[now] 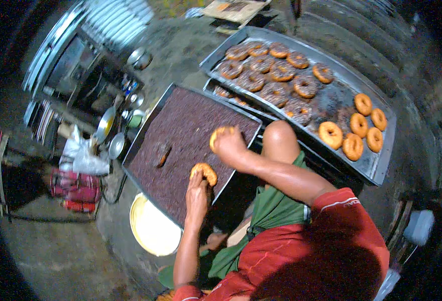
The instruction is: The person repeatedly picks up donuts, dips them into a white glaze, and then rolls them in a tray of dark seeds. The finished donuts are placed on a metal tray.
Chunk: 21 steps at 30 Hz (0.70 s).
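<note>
A shallow metal tray [148, 200] in front of me holds a thick bed of dark brown granules [183, 116] that look like chocolate sprinkles. My left hand [197, 197] grips a plain golden doughnut [210, 174] over the tray's near side. Farther right, my right hand [230, 146] has hold of another plain doughnut [216, 138], partly hidden by the fingers. A doughnut coated in dark granules [162, 154] lies tilted in the bed on the left. To the right, a large metal baking tray [382, 171] carries several coated doughnuts [274, 94] and several plain ones [330, 134].
Another tray [210, 85] with doughnuts sits partly under the large one. A pale round tub [155, 229] stands by the granule tray's lower left edge. Pans [105, 124], a white plastic bag [83, 154] and a red bundle [74, 188] lie to the left. My knee [280, 139] rises between the trays.
</note>
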Each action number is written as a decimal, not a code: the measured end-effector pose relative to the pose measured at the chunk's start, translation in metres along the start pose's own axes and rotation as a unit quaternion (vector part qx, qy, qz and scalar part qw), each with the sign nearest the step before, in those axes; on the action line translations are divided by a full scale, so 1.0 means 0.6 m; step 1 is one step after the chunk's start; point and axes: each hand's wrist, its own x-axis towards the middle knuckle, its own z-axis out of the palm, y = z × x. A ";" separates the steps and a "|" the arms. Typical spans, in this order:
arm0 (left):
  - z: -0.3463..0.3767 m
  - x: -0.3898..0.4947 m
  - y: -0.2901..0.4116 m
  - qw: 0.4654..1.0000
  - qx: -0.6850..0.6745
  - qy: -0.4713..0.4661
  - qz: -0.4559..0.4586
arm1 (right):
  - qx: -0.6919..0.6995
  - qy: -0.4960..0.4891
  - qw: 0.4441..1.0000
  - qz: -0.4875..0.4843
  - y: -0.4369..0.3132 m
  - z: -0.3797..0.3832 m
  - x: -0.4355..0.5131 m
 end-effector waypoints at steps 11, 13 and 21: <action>-0.021 0.044 -0.007 0.999 0.032 0.015 0.028 | 0.221 -0.060 0.965 0.125 0.069 -0.023 0.058; 0.014 0.004 -0.064 0.998 0.064 -0.019 0.020 | 0.389 -0.033 0.912 0.123 0.104 -0.072 0.067; -0.031 0.042 -0.052 0.988 -0.094 -0.027 -0.121 | 0.453 0.037 0.869 0.195 0.526 -0.266 -0.073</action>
